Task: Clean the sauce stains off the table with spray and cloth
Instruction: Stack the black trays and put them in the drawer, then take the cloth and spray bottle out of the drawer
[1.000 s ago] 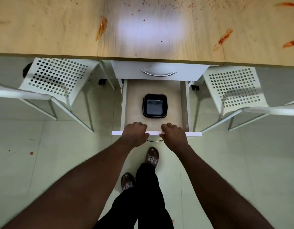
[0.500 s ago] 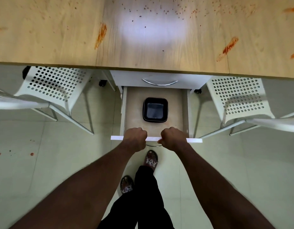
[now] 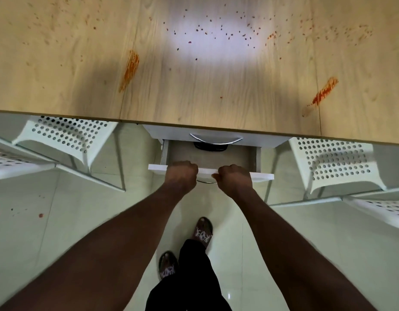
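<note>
Left hand (image 3: 181, 176), right hand (image 3: 235, 178) grip drawer front (image 3: 262, 176); sauce streaks (image 3: 129, 70) slant up-right.

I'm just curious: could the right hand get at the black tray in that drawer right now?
Probably not: the drawer is nearly shut, the black tray mostly hidden beneath the upper drawer, and the right hand grips the drawer front.

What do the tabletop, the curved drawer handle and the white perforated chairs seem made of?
Light wood-grain tabletop: wood or wood-look laminate, smooth, semi-glossy; grain lines and a glare patch show. Curved silver drawer handle: likely polished metal, bright reflections. White perforated chairs: probably moulded plastic, matte, regular round holes.
</note>
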